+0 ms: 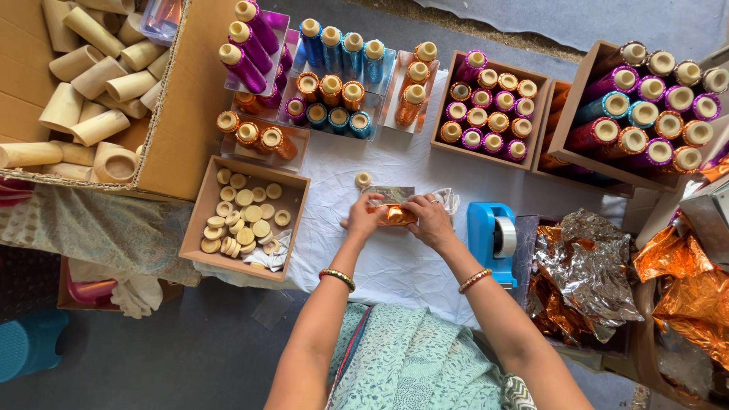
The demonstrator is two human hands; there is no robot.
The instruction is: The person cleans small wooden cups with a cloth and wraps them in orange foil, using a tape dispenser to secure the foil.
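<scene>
Both hands meet near the middle of the white cloth (395, 266) that covers the table. The left hand (363, 220) and the right hand (429, 220) are each closed around a small tube wrapped in orange foil (396, 215), fingers pinching its ends, with a loose flap of silvery foil just above it.

A single cream cap (364, 179) lies just beyond the hands. More caps fill the shallow cardboard tray (199, 220) at the cloth's left edge, and a blue tape dispenser (492, 237) stands at its right edge, beside crumpled foil sheets (585, 273).

To my eye, the wrap goes best if the foil stays taut while the thumbs smooth the seam flat.
</scene>
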